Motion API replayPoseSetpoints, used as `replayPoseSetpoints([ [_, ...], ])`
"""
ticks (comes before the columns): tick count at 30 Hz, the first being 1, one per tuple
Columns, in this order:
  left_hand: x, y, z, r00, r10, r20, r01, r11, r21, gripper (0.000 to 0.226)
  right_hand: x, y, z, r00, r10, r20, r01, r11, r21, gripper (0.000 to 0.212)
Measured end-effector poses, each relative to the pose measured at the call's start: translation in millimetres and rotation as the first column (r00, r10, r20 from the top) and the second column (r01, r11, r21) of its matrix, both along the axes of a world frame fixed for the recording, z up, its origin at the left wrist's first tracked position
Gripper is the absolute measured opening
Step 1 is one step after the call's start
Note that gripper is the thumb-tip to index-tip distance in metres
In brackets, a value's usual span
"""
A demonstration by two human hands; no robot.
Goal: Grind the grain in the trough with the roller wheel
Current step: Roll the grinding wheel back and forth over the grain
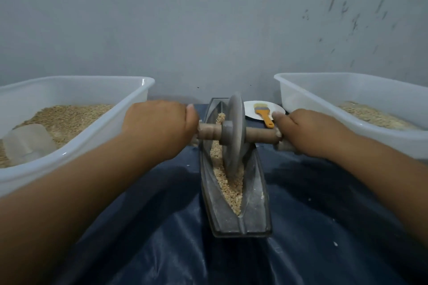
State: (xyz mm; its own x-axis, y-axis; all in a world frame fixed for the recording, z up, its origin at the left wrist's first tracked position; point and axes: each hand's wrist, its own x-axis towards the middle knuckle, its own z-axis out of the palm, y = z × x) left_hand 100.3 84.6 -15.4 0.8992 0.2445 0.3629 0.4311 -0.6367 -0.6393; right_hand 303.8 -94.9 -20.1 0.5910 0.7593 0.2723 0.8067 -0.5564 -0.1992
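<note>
A narrow grey boat-shaped trough (253,213) lies lengthwise on a dark blue sheet, running away from me. Pale crushed grain (231,186) fills its groove. The grey roller wheel (236,127) stands upright in the groove near the trough's far half, on a wooden axle (259,133) that sticks out both sides. My left hand (159,125) grips the left end of the axle. My right hand (308,132) grips the right end. Both arms reach forward from the frame's lower corners.
A white plastic tub (97,132) of grain with a clear scoop (27,143) sits at the left. Another white tub (324,97) with grain sits at the right. Behind the wheel, a white plate (273,107) holds an orange-handled brush (264,114). A grey wall stands close behind.
</note>
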Motion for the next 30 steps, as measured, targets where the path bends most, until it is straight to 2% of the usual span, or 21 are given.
replayPoseSetpoints([
  [6,-41,-37,13,1.000,-0.015,-0.021,0.016,0.999,0.043,0.040,-38,-46,30,0.971,0.061,-0.232,-0.098,0.984,-0.150,0.071],
  [8,-39,-37,15,1.000,-0.013,-0.004,0.013,0.999,0.029,0.042,-47,-41,32,0.963,0.063,-0.263,-0.107,0.982,-0.155,0.067],
  [9,-34,-34,12,1.000,-0.001,-0.007,0.001,1.000,0.009,0.037,-52,-34,30,0.968,0.063,-0.245,-0.102,0.983,-0.150,0.061],
  [11,-20,-22,5,0.999,0.037,-0.026,-0.038,0.999,-0.027,0.045,-53,-13,21,0.986,0.046,-0.159,-0.064,0.992,-0.109,0.052],
  [15,13,3,-6,0.995,0.084,0.053,-0.081,0.995,-0.059,0.060,-18,33,0,0.995,-0.086,0.048,0.082,0.993,0.084,0.058],
  [17,32,15,-7,0.973,0.108,0.204,-0.079,0.986,-0.146,0.043,-6,50,-8,0.984,-0.097,0.151,0.067,0.980,0.190,0.062],
  [19,47,25,-3,0.918,0.152,0.366,-0.041,0.954,-0.296,0.025,0,61,-14,0.963,-0.112,0.245,0.036,0.955,0.294,0.064],
  [21,56,29,-2,0.906,0.139,0.399,-0.027,0.961,-0.274,0.020,3,68,-18,0.953,-0.142,0.269,0.036,0.930,0.365,0.064],
  [23,58,28,-1,0.881,0.118,0.459,-0.020,0.977,-0.213,0.012,9,68,-23,0.957,-0.145,0.249,0.047,0.931,0.362,0.064],
  [25,55,23,2,0.924,0.094,0.371,-0.039,0.987,-0.154,0.005,14,66,-23,0.972,-0.119,0.202,0.056,0.954,0.296,0.059],
  [27,52,23,1,0.967,0.088,0.238,-0.065,0.993,-0.101,0.013,16,63,-16,0.983,-0.082,0.166,0.045,0.976,0.215,0.056],
  [30,43,19,5,0.992,0.082,0.096,-0.069,0.990,-0.125,0.019,6,54,-7,0.985,-0.049,0.164,0.028,0.992,0.127,0.056],
])
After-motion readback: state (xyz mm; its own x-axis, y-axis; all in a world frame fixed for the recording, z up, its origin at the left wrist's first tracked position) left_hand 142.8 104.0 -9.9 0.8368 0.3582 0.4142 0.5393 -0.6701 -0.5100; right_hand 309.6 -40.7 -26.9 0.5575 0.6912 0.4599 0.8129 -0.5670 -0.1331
